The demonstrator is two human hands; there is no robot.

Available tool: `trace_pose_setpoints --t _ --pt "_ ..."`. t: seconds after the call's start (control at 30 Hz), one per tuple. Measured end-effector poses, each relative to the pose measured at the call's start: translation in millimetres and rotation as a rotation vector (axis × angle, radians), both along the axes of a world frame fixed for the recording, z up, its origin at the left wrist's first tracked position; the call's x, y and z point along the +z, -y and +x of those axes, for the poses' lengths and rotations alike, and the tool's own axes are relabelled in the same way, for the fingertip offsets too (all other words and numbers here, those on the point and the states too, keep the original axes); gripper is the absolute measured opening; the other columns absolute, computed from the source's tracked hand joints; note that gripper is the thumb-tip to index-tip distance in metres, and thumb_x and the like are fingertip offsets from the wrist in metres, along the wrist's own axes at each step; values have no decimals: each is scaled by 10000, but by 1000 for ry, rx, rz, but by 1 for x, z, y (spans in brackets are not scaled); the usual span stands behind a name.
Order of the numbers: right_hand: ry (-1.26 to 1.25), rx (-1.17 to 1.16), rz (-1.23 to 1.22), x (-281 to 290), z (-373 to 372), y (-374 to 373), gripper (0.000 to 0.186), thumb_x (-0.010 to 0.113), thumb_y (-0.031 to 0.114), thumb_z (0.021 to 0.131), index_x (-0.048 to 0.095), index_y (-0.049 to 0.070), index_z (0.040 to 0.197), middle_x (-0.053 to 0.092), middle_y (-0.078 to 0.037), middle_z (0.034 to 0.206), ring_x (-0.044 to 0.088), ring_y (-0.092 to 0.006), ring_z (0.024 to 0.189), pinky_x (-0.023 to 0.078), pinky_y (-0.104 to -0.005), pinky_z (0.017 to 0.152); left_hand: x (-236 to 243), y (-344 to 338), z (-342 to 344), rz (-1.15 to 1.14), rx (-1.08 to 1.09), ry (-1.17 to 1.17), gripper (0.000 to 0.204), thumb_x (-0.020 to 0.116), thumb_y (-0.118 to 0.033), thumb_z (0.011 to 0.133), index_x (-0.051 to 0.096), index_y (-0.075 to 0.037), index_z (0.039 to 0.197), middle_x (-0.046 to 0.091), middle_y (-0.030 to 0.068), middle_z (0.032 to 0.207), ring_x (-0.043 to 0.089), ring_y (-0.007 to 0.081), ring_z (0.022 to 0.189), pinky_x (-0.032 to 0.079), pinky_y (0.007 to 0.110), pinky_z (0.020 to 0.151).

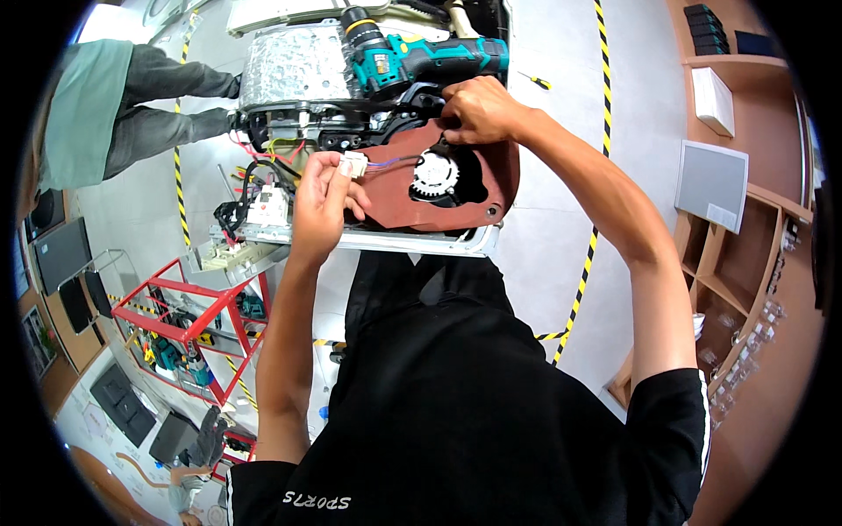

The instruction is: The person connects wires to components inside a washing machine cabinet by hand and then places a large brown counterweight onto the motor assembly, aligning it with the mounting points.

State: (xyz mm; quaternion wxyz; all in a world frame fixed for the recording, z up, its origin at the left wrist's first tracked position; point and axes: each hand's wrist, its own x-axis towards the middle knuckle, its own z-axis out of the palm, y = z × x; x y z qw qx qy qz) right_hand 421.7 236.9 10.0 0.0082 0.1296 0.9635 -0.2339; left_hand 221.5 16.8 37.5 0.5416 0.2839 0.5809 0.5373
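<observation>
My left hand (323, 200) pinches a white plug connector (353, 164) between thumb and fingertips. Thin purple and dark wires (393, 162) run from it to a white round toothed motor part (436, 175), which sits in the opening of a reddish-brown flat panel (386, 195). At the panel's far edge my right hand (484, 112) is closed, fingers curled down; whatever is in its fingertips is hidden. Beneath the panel lies an opened appliance with a pale metal frame (421, 243). Just beyond my right hand, a teal and black cordless drill (386, 63) rests on the appliance.
Silver foil (294, 66) covers a part beside the drill. Loose wiring and a white block (269, 206) are at the appliance's left. A red-framed cart (184, 333) holds tools. Another person's legs (171, 79) are at far left. A screwdriver (537, 81) lies on the floor.
</observation>
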Motion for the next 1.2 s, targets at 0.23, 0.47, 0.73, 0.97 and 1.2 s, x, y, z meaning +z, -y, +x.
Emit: trace_pose_setpoints --t 0.23,0.47,0.73,0.97,1.2 --pt "37 -25 39 -1 2 0 282 708 353 678 718 73 718 608 -111 755 623 -330 711 490 -439 595 -19 28 28 -220 230 334 216 491 -214 1011 473 -23 1109 574 71 820 563 119 611 486 261 527" --pt "-10 -52 47 -10 3 0 262 710 313 666 697 53 704 587 -104 724 607 -331 673 471 -431 573 -15 52 59 35 -116 -698 261 682 -83 854 592 -33 1094 630 77 928 593 143 665 472 266 540" --pt "-52 -40 11 -6 4 1 265 723 277 643 688 29 732 553 -114 724 585 -326 663 447 -427 576 -30 5 77 374 -667 -1506 270 605 -116 731 616 -41 990 595 41 896 551 200 897 394 346 797" --pt "-150 -55 -93 -12 7 7 249 730 223 620 676 -9 694 536 -145 668 553 -325 576 436 -406 523 -24 7 62 394 -721 -1395 116 630 -128 744 643 -84 851 631 24 831 598 187 845 370 350 780" --pt "-178 -88 -123 -13 -9 12 242 713 243 650 712 21 747 530 -124 661 550 -310 549 430 -407 498 -18 8 41 378 -743 -1398 101 601 -104 746 586 -125 844 569 1 792 569 177 824 362 350 735"
